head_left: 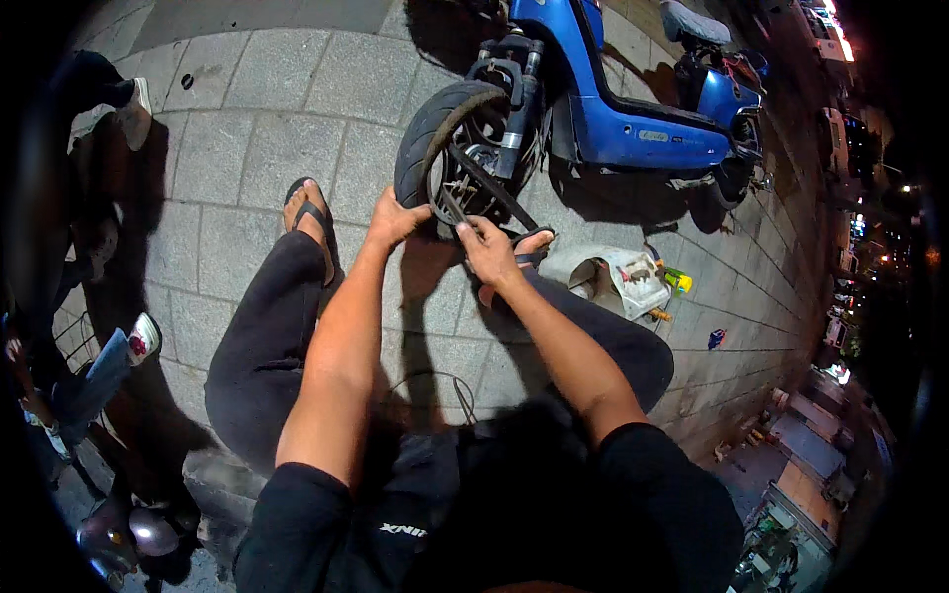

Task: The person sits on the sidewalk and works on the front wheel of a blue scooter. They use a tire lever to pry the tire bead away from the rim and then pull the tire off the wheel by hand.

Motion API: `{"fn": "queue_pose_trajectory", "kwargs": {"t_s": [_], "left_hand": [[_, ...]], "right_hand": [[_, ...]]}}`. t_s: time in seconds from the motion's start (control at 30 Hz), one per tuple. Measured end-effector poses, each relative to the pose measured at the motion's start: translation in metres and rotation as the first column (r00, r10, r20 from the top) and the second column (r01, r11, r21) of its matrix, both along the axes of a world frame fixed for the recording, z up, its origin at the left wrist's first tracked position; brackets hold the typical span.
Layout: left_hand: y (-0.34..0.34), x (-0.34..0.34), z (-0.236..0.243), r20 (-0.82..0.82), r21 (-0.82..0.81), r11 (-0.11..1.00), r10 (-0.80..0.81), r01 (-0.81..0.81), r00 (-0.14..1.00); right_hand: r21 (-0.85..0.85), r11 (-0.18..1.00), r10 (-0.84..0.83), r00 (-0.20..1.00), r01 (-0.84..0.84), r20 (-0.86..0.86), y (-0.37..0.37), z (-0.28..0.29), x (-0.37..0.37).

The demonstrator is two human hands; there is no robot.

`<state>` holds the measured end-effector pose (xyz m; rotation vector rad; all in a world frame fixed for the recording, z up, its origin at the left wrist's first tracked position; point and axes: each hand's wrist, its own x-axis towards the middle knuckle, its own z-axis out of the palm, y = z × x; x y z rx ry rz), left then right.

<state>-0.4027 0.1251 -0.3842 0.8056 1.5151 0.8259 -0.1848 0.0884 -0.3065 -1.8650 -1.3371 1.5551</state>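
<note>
A blue scooter [643, 138] stands in front of me, its front tire [418, 148] partly off the rim, with a black loop, apparently an inner tube [489, 188], hanging out beside the fork [509, 143]. My left hand [395, 215] grips the lower left of the tire, fingers curled round its edge. My right hand [482, 242] is closed on a flat metal tool [453, 206], which reaches up into the wheel at the tire's inner edge. A pale plastic container [618, 287] with a cut-open side lies to the right of my right foot, beside a small yellow-green item [678, 280].
I sit low over grey paving [277, 119], feet in flip-flops [308, 212]. Other people's legs and feet [133, 114] are along the left edge, near a blue item [104, 371]. A small blue object [717, 338] lies at the right. Street lights and several stored items line the far right.
</note>
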Motion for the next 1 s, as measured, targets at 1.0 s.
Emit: {"fn": "queue_pose_trajectory", "kwargs": {"t_s": [1.0], "left_hand": [[0.01, -0.029, -0.01, 0.026, 0.066, 0.976, -0.211, 0.209, 0.977]], "right_hand": [[-0.042, 0.781, -0.617, 0.78, 0.623, 0.101, -0.002, 0.01, -0.173]]}}
